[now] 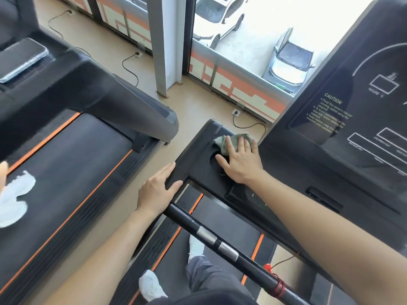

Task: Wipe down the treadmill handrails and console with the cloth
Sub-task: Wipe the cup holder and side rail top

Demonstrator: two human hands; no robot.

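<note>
Two white shoes (152, 285) of yours stand nearest, on the belt (233, 225). Above them the black handrail (220, 241) slants across. Your left hand (157, 190) rests with straight, relaxed fingers on the near corner of the console (196, 150) side tray. Just beyond, your right hand (240, 159) lies flat, fingers straight and spread, pressing the grey-green cloth (222, 140) onto that tray beside its round recess. Farther right rises the display panel (363, 128) with its CAUTION label. Parked cars (288, 60) sit farthest off.

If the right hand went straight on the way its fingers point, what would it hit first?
The right hand presses the cloth; ahead lies only the far rim of the console tray, then the floor below. Depth is hard to judge.
</note>
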